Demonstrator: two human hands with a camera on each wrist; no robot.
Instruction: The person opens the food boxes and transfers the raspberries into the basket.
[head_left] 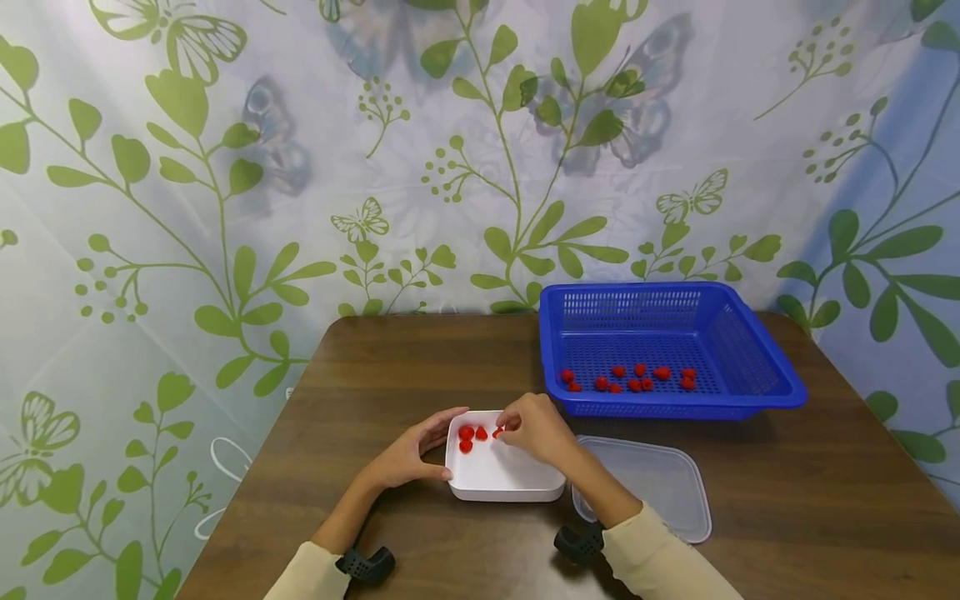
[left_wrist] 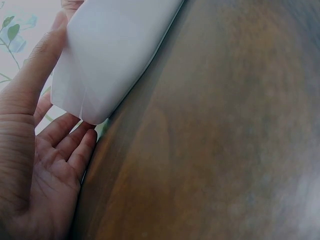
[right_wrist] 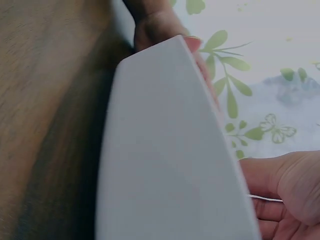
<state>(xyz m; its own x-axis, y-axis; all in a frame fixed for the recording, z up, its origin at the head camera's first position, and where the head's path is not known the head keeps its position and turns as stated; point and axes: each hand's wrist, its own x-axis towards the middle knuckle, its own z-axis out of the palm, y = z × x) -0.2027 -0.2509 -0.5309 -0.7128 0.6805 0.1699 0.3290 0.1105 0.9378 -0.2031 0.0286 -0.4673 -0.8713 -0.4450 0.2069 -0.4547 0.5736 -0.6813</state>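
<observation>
A shallow white plastic box (head_left: 506,473) stands on the wooden table in front of the person. My left hand (head_left: 405,457) holds its left side, thumb at the near corner and fingers along the far part; the left wrist view shows the fingertips against the box's end wall. Over the box's far right part, my right hand (head_left: 536,429) pinches a small red berry (head_left: 497,433) between thumb and fingers, low inside the rim. Several red berries (head_left: 467,432) lie in the far left corner of the box. In the right wrist view the box wall (right_wrist: 165,150) hides the held berry.
Behind the box on the right stands a blue perforated basket (head_left: 675,410), with several red berries (head_left: 662,372) on its floor. A translucent lid (head_left: 667,487) lies flat to the right of the box, partly under the right forearm. A patterned curtain (head_left: 450,233) hangs behind the table.
</observation>
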